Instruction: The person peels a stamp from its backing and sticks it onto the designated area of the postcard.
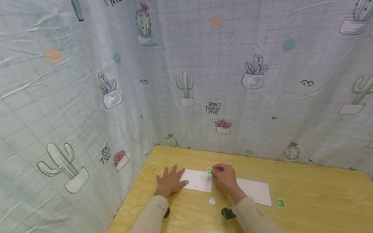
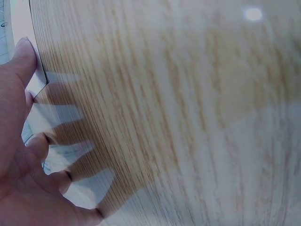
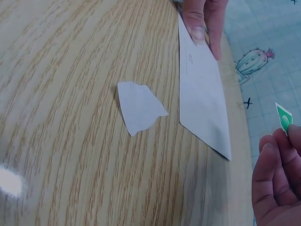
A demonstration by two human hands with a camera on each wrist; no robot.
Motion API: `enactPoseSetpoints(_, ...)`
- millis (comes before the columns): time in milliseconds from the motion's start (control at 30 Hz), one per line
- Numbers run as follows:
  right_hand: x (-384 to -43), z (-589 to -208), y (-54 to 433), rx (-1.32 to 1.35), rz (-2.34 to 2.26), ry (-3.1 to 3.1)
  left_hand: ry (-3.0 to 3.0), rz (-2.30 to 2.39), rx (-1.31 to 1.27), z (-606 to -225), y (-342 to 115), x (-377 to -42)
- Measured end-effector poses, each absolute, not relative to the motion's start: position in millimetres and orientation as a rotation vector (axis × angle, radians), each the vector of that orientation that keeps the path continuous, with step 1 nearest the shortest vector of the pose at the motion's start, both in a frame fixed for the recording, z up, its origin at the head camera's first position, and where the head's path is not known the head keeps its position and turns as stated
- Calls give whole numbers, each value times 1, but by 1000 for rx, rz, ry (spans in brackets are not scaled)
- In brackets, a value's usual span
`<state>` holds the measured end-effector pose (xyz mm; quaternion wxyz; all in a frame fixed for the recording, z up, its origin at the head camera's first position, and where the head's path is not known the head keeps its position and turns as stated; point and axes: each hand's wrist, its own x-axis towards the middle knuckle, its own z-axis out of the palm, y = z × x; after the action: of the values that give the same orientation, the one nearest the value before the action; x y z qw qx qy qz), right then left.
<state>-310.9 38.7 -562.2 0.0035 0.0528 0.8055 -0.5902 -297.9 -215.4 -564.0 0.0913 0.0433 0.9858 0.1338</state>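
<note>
My left hand (image 1: 170,181) lies with fingers spread on the table at the left end of a white envelope (image 1: 196,181). Its thumb (image 3: 197,34) rests on the envelope, which bears small faint writing. Between thumb and fingertips, my right hand (image 1: 225,176) pinches a small green stamp (image 3: 285,117) with a white border. In the head view this stamp is at the envelope's upper right corner; the right wrist view shows it raised, and whether it touches the paper I cannot tell. The left wrist view shows the left hand (image 2: 28,160) and only an edge of the envelope.
A torn scrap of white paper (image 3: 141,107) lies in front of the envelope. A second white envelope (image 1: 255,191) is partly under my right forearm, and another green stamp (image 1: 281,203) lies to its right. Cactus-printed curtains (image 1: 202,59) border the wooden table (image 1: 320,197).
</note>
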Motion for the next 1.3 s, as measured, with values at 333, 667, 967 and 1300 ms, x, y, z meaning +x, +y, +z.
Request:
enactPoseSetpoints(333,-314,-564,39,148,-1873,2518,2928,414,118,-561,-213,-296)
enactPoseSetpoints(667,-317,-567,36,144,-1847,2513,2925,406,116,-559,-214,-294)
enactPoseSetpoints(967,-321,-569,39,147,-1824,2533,2923,393,119,-561,-213,-296)
enactPoseSetpoints(1300,-325,-573,39,172,-1795,2539,2922,426,111,-560,-213,-294)
